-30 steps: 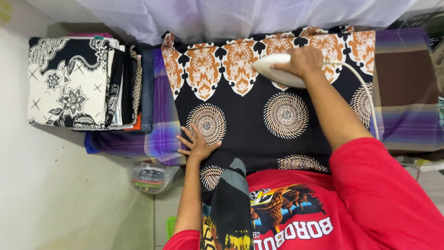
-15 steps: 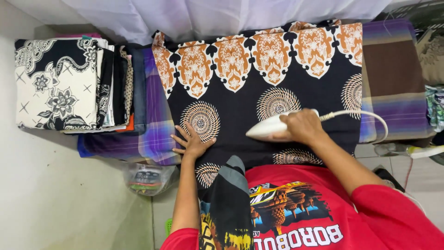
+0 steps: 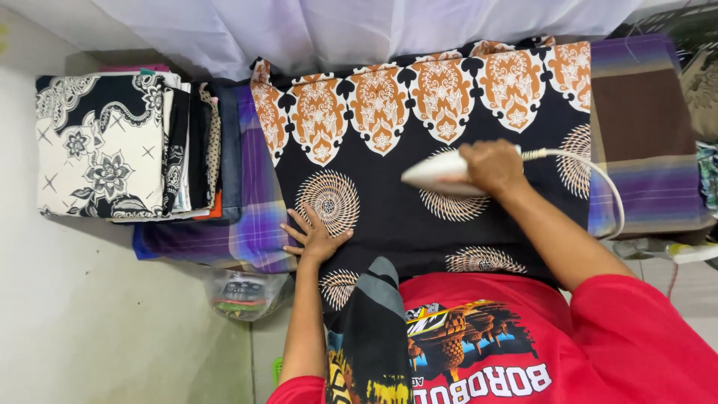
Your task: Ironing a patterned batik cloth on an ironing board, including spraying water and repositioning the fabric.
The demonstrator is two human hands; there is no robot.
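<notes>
our left hand lies flat, fingers spread, on the near edge of the black patterned cloth. further out our right hand is closed round the white iron, sitting mid-cloth w/ its tip pointing left. folded stack far left.

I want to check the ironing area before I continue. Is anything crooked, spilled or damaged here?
Nothing stands out. The black cloth with orange patterns lies flat, the left hand presses its near edge, and the right hand holds the white iron on it. The stack of folded fabrics looks tidy.
</notes>
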